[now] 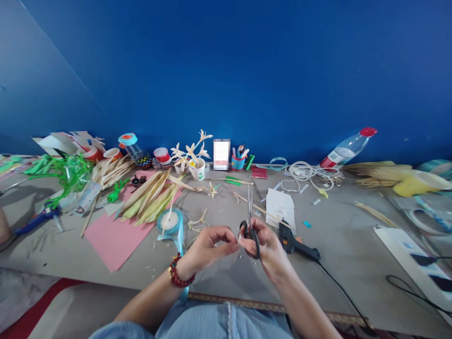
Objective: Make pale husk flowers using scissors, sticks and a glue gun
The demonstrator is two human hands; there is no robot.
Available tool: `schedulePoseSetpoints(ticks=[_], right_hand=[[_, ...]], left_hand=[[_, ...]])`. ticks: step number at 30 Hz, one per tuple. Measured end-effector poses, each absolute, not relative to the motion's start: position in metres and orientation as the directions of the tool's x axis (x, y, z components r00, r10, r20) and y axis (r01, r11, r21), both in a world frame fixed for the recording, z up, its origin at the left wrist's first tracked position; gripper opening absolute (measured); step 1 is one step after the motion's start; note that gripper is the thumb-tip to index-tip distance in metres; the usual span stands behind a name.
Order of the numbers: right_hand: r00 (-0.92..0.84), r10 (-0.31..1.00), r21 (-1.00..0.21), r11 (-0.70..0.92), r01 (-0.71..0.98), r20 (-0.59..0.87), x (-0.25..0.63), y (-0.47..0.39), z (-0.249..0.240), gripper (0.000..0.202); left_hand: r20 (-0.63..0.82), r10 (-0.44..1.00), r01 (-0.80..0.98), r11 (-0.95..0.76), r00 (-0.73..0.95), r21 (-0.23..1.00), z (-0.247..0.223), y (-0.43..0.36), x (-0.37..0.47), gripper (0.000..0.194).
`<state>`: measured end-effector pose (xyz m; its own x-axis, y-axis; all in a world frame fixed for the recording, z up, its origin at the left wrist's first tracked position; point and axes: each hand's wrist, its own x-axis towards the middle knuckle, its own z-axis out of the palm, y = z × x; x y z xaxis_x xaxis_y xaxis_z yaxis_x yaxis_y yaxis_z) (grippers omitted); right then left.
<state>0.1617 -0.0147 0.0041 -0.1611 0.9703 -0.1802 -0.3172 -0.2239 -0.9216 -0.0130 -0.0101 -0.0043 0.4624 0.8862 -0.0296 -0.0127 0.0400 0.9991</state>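
My right hand (266, 245) is closed around the black handles of a pair of scissors (250, 207), whose blades point away from me toward the wall. Close beside it, my left hand (213, 247) has thumb and forefinger pinched together, the fingertips almost meeting those of the right hand. Whatever lies in that pinch is too small to make out. To the left of my left hand is a roll of light blue ribbon (170, 221), its loose end trailing toward me. A black glue gun (296, 245) lies just right of my right hand.
Dried corn husks (151, 197) lie over pink paper (118, 242) at the left. Husk flowers stand in a white cup (197, 170) at the back. A plastic bottle (348, 149) leans against the wall behind a coiled white cable (303, 172). A power strip (413, 268) sits right.
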Motion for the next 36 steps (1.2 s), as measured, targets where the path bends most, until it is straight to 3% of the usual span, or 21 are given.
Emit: schedulePoseSetpoints(ticks=[8, 15, 22, 30, 36], right_hand=[[-0.124, 0.975, -0.930, -0.213, -0.301, -0.184, 0.159, -0.016, -0.001, 0.042], [-0.184, 0.973, -0.966, -0.175, -0.190, -0.140, 0.168, -0.039, -0.026, 0.040], [-0.331, 0.941, -0.985, -0.114, -0.127, -0.066, 0.163, -0.067, -0.049, 0.049], [-0.278, 0.960, -0.997, -0.059, -0.057, -0.041, 0.152, -0.063, -0.040, 0.054], [-0.250, 0.968, -1.000, -0.017, -0.019, -0.012, 0.148, -0.057, -0.048, 0.050]], left_hand=[[-0.113, 0.925, -0.214, 0.200, 0.362, 0.956, -0.002, -0.015, -0.006, 0.028], [-0.012, 0.986, -0.317, 0.065, 0.166, 0.946, 0.000, -0.014, -0.007, 0.018], [-0.024, 1.000, -0.420, 0.023, 0.002, 0.907, 0.000, -0.013, 0.002, 0.019], [-0.002, 0.993, -0.449, -0.052, -0.119, 0.892, -0.003, -0.015, 0.012, 0.017], [-0.023, 0.994, -0.473, -0.029, -0.105, 0.881, -0.001, -0.015, 0.016, 0.019]])
